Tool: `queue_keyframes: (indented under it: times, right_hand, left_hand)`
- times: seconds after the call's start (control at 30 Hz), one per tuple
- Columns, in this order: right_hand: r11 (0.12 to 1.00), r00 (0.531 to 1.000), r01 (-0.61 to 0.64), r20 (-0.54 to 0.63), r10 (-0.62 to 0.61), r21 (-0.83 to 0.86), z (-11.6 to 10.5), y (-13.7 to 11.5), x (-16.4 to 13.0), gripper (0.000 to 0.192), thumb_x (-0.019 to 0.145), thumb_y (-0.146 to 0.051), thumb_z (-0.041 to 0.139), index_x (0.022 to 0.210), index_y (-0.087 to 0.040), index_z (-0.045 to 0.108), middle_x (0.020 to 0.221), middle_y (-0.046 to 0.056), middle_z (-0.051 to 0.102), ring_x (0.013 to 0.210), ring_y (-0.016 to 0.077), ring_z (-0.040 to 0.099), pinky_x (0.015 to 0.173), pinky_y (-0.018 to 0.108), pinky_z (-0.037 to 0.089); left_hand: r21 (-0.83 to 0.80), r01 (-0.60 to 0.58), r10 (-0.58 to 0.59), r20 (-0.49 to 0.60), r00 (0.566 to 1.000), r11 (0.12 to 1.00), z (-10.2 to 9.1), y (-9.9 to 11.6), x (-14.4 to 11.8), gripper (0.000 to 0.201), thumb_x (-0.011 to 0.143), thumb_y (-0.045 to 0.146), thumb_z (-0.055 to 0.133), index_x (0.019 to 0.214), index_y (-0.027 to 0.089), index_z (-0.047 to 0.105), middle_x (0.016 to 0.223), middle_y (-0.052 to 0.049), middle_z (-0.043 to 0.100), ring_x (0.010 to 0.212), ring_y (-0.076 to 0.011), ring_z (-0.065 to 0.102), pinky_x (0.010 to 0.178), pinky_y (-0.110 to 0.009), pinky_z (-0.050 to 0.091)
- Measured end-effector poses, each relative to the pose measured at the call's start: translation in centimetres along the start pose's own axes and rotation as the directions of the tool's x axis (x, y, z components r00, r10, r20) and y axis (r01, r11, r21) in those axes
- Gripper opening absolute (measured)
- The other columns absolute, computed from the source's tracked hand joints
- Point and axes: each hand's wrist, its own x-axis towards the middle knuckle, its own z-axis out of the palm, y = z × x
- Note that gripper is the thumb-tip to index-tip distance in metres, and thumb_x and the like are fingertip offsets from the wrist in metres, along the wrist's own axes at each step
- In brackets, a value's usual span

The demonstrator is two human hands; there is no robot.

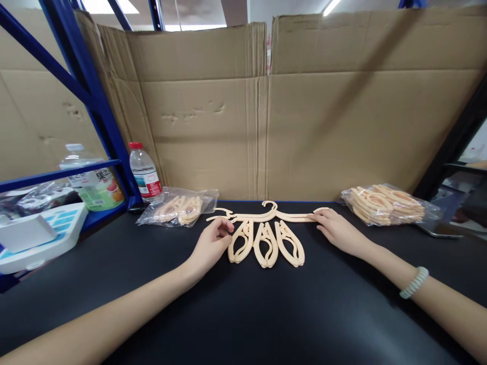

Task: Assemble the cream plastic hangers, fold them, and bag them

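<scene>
An unfolded cream plastic clothes hanger (253, 217) lies on the black table, its hook pointing away from me. My right hand (335, 228) has its fingers over the hanger's right end, with the thumb on the near side. By the left end, my left hand (213, 244) rests with loosely curled fingers and a gap between thumb and fingertips; nothing shows in it. Below the hanger, three folded hangers fan out in a row: a left one (249, 243), a middle one (261, 251) and a right one (300, 249). The left one is beside my left fingertips.
Clear bags of folded hangers lie at the back left (173, 208) and back right (384, 204). A red-capped bottle (146, 175), a larger bottle (95, 190) and a white-and-blue device (72, 228) stand left by a blue frame (91, 96). Cardboard (205, 126) walls the back.
</scene>
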Motion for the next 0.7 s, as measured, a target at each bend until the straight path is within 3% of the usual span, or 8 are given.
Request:
queue_keyframes:
  times: [0.2,0.4,0.57,0.7]
  right_hand:
    - [0.999,0.999,-0.029,0.019,0.028,0.022,-0.5,-0.8,0.1,0.026,0.092,-0.023,0.041,0.105,-0.018,0.062,0.103,0.013,0.056,0.102,0.0281,0.052,0.088,0.048,0.046]
    - [0.993,0.999,-0.012,-0.050,0.018,0.119,-0.7,-1.5,0.3,0.017,0.090,-0.027,0.043,0.084,-0.020,0.057,0.091,0.010,0.057,0.091,0.0257,0.055,0.083,0.043,0.047]
    - [0.972,0.987,-0.149,-0.037,0.158,0.184,-1.1,-1.9,0.3,0.016,0.092,-0.031,0.039,0.085,-0.021,0.050,0.079,0.005,0.060,0.070,0.0204,0.057,0.065,0.034,0.045]
    - [0.944,0.968,-0.206,-0.089,0.236,0.258,-2.0,-1.4,0.2,0.017,0.090,-0.036,0.043,0.085,-0.022,0.049,0.080,0.005,0.063,0.068,0.0200,0.058,0.065,0.033,0.045]
  left_hand:
    - [0.028,-0.004,0.005,-0.001,1.000,1.000,-0.1,-0.2,0.0,0.015,0.063,0.016,0.054,0.077,0.017,0.051,0.079,0.002,0.055,0.066,-0.0121,0.054,0.061,-0.025,0.041]
    - [0.023,-0.007,0.007,-0.011,1.000,1.000,-0.1,0.0,-0.1,0.015,0.062,0.017,0.054,0.077,0.018,0.052,0.079,0.002,0.055,0.066,-0.0120,0.054,0.061,-0.024,0.041]
    - [0.010,0.006,-0.006,-0.019,1.000,1.000,0.0,0.1,-0.1,0.015,0.062,0.018,0.054,0.078,0.018,0.052,0.079,0.002,0.054,0.066,-0.0122,0.053,0.062,-0.025,0.041]
    - [0.035,0.002,0.000,-0.066,0.998,0.999,-0.2,0.0,-0.1,0.014,0.063,0.017,0.055,0.078,0.018,0.054,0.082,-0.001,0.058,0.080,-0.0173,0.058,0.074,-0.031,0.047]
